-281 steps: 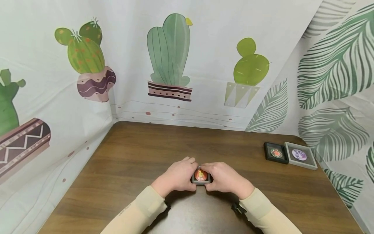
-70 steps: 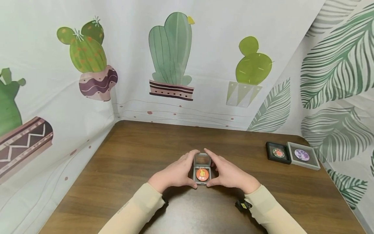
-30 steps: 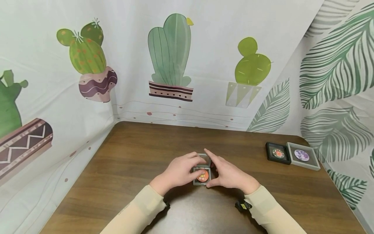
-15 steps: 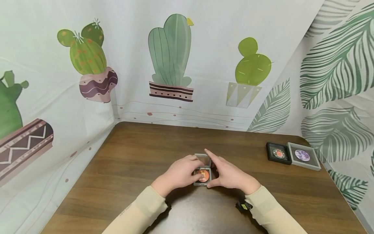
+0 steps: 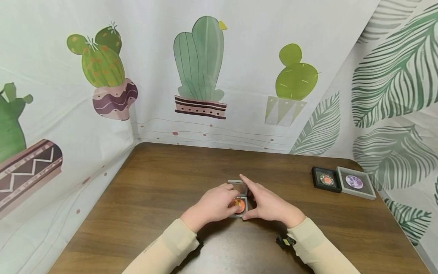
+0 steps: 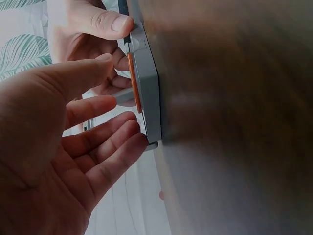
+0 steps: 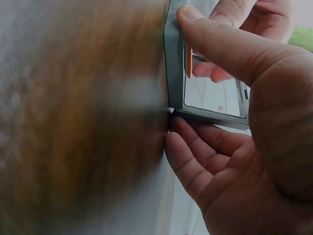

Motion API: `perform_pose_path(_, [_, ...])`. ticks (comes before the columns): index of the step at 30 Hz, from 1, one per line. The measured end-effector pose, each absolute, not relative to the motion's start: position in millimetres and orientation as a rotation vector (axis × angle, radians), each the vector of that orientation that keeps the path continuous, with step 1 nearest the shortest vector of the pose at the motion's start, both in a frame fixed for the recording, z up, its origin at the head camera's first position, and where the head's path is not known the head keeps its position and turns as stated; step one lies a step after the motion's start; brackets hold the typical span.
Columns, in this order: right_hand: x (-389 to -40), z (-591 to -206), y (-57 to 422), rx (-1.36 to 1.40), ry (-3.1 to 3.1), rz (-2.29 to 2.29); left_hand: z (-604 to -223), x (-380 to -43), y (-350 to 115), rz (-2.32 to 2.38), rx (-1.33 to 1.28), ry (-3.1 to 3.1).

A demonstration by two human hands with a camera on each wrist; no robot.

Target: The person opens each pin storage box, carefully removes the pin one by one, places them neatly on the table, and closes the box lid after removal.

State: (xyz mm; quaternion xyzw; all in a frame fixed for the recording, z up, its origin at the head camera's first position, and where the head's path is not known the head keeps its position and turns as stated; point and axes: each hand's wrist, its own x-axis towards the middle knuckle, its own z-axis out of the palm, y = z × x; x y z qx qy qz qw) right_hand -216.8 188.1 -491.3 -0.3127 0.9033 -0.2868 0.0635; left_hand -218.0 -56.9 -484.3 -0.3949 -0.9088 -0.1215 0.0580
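A small grey display case (image 5: 243, 217) stands on the table with its hinged, clear-windowed lid (image 7: 215, 95) raised. In its base lies a round orange badge (image 5: 241, 205) with a yellow print. My left hand (image 5: 213, 203) reaches over the case from the left. Its thumb and forefinger are spread close above the badge, seen edge-on as an orange disc (image 6: 133, 81) in the left wrist view. From the right, my right hand (image 5: 270, 201) holds the case, thumb on the near corner of the base and fingers behind at the hinge. The left fingers hide part of the badge.
At the back right of the brown wooden table (image 5: 171, 163), a black display case (image 5: 319, 184) with a red-and-green badge sits against a larger grey case (image 5: 367, 195) with a purple badge. A printed cloth (image 5: 246, 57) hangs behind the table.
The case's lid has gone from shut to raised since the oldest frame. My left hand has left the case's side and come over the badge, shifting slightly right lately. My right hand stays put.
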Motion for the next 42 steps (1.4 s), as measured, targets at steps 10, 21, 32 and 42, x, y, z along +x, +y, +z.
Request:
perform_pose_path(10, [-218.0, -493.0, 188.4, -0.920, 2.709, -0.880, -483.2, -212.5, -51.3, -0.310, -1.170, -2.778])
perform_pose_path(21, [-216.7, -491.9, 188.3, -0.926, 2.719, -0.881, -484.5, -211.3, -49.4, -0.260, -1.183, -2.745])
perform_pose_path(32, [-216.6, -492.0, 188.0, -0.922, 2.722, -0.885, -482.5, -209.7, -48.1, -0.240, -1.182, -2.741])
perform_pose_path(42, [-216.4, -492.1, 188.6, -0.929, 2.724, -0.886, -484.9, -209.1, -47.6, -0.208, -1.185, -2.705])
